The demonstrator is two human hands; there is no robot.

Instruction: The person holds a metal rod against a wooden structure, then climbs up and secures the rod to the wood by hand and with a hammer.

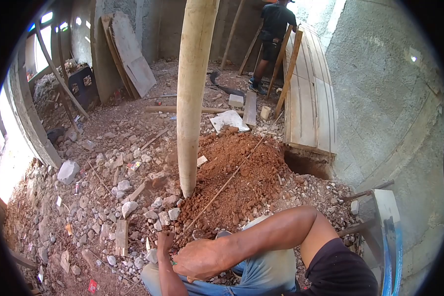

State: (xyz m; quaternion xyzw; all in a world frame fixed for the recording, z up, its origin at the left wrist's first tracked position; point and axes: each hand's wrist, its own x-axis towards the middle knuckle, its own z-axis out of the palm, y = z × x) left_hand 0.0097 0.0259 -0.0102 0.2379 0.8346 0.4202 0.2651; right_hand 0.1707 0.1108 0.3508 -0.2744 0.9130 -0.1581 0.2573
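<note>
My left hand (166,242) is closed into a fist low over the rubble, in front of my knees. Whatever its fingers hold is hidden. My right hand (200,259) reaches across my lap beside my left wrist, back of the hand up and fingers curled under. A small green bit (174,263) shows at its edge, too little to name. Just left of the fist is a pale pointed sliver (148,243). Beyond my hands, a thin stick (227,183) slants across a mound of reddish soil (246,170). A thick bamboo pole (191,98) stands upright at the mound's left side.
Right of the mound is a dug hole (308,164), below wooden panels (308,93) along the rough wall (385,93). A person (274,39) stands at the back by slanted props. Boards (128,54) lean at the back left. Broken stones (129,209) cover the ground.
</note>
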